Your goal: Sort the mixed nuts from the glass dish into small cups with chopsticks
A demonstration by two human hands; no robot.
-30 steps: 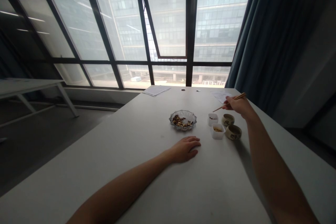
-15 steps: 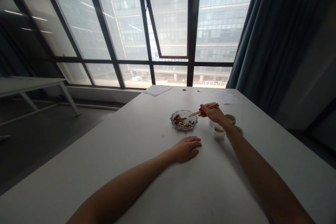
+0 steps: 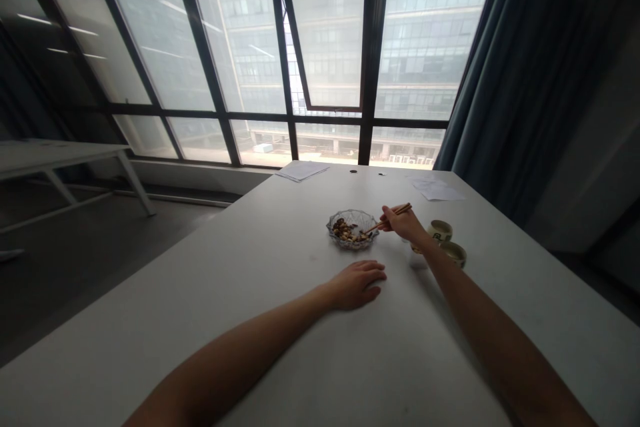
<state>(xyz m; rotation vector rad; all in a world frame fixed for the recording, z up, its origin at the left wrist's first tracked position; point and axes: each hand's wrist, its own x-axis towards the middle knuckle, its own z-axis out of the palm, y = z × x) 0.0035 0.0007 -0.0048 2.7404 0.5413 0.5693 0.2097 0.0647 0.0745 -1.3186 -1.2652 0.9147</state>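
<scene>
A clear, faceted glass bowl stands on the white table, holding small brown and pale pieces that look like nuts or beans. My right hand grips a pair of wooden chopsticks, their tips down among the pieces at the bowl's right side. Whether the tips pinch a piece is too small to tell. Flat on the tabletop in front of the bowl rests my left hand, fingers spread and holding nothing. Partly behind my right wrist is a small clear cup with some contents.
Two small pale-green cups stand right of my right forearm, the nearer one partly covered by it. Sheets of paper lie at the table's far left and far right. A blue curtain hangs beside the window.
My right hand has lowered slightly, and the chopstick tips have dipped from above the bowl into the pieces at its right side. My left hand stays in place.
</scene>
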